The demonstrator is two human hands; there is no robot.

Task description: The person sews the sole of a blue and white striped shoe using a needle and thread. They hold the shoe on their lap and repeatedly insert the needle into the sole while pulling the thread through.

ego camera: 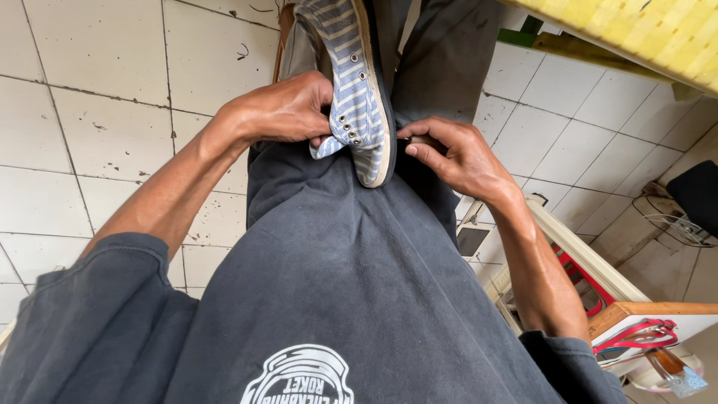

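1. Left hand (280, 112) has its fingers curled tight on the eyelet side of a blue-and-white striped canvas sneaker (357, 82), pinching the upper near the tongue so the shoe can't twist.
2. Right hand (456, 157) presses against the sole edge, fingers closed on something small and dark; can't tell what it is.
3. The sneaker lies on its side across the lap, sole facing right, propped on the dark grey trousers (441, 60). Looks like the legs work as a bench.
4. Further out: white tiled floor (97, 127), a yellow slatted surface (658, 30) top right, and a white wooden-edged box with red straps (636, 329) at the right.
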